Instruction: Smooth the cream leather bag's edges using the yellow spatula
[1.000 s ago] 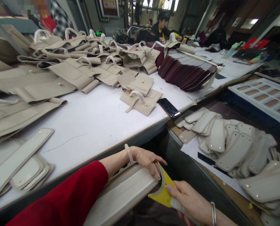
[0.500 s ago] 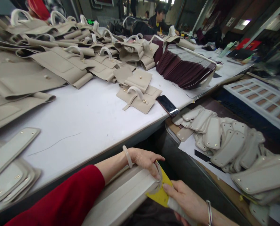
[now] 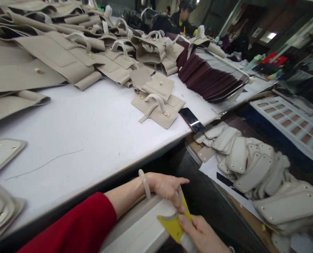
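Observation:
In the lower middle, a beige bag piece [image 3: 139,223] with a long pale flat side lies across my lap, below the table edge. My left hand [image 3: 165,186], with a pale bangle at the wrist, is closed over its far end; one finger points out to the right. A flat yellow piece [image 3: 173,226] with a curved notch and a whitish lower end is pinched between the thumb and fingers of my right hand [image 3: 202,233]. Its notched edge sits against the end of the bag piece, close to my left fingertips. The undersides of both hands are hidden.
Beige bag parts with handles [image 3: 156,105] and a phone [image 3: 192,119] lie on the white table [image 3: 74,123]. Dark red panels [image 3: 211,79] stand behind. Riveted beige strips [image 3: 253,165] are heaped at right, beside a white grid tray [image 3: 290,119]. A person [image 3: 184,21] sits far back.
The view has shifted slightly. My right hand and the yellow piece have moved a little down and inward, with the yellow piece turned. My left hand keeps its hold on the bag piece.

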A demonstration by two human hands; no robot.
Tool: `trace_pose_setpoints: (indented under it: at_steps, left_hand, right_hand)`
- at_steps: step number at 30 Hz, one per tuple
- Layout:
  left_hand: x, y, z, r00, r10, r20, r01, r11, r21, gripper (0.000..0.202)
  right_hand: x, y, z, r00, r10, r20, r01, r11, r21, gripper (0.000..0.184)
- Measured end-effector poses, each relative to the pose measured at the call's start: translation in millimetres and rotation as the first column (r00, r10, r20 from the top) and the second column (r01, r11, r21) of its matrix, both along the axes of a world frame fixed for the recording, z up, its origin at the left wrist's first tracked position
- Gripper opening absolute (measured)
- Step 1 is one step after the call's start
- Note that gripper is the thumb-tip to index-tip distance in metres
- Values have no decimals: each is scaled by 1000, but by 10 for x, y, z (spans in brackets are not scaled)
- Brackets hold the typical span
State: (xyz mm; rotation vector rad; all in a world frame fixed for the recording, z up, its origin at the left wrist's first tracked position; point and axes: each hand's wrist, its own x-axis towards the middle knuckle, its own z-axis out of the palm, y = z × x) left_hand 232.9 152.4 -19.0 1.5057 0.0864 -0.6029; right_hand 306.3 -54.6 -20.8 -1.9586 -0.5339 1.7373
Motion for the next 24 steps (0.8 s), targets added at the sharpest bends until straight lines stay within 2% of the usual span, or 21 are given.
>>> trace_pose_setpoints:
  at_steps: [3,5,8,11,13,15,18,20,21,23,24]
  left_hand:
    - [1,-38,-71,999,32,7,-31,995,-92,133]
    - [-17,-72,-96,995,96,14,-92,981,-168,137]
    - [-106,-112,-48,965,258,48,-246,953,-176,125]
    - [-277,-140,88,901,421,104,-419,907,-39,91]
    - [-417,-168,178,851,509,131,-522,846,104,75]
    - [-561,-215,240,814,562,146,-580,784,220,67]
    - [-745,-321,283,797,583,159,-600,731,326,63]
    - [-823,-400,300,790,591,159,-604,709,364,61]
    - [-846,-436,308,788,595,158,-606,707,364,60]
    - [-862,-489,320,789,597,145,-606,719,341,58]
    - [-859,-504,323,795,592,132,-599,729,333,58]
  right_hand:
    - [-119,38,-73,999,-38,7,38,999,6,81]
    - [-230,58,-109,997,-68,34,68,997,-22,81]
    - [-424,96,-114,995,-96,25,96,995,-29,79]
    - [-578,106,-60,989,-109,-105,109,994,-1,83]
    - [-613,51,2,973,-131,-188,135,991,11,85]
    - [-581,-69,82,971,-114,-210,128,990,54,82]
    - [-431,-304,208,985,-131,-115,149,975,165,75]
    - [-290,-401,255,956,-289,-48,291,920,264,69]
    - [-215,-410,254,917,-397,-46,390,866,314,63]
    - [-71,-337,187,831,-550,-83,540,761,360,51]
    - [-8,-260,123,813,-573,-99,568,747,344,49]
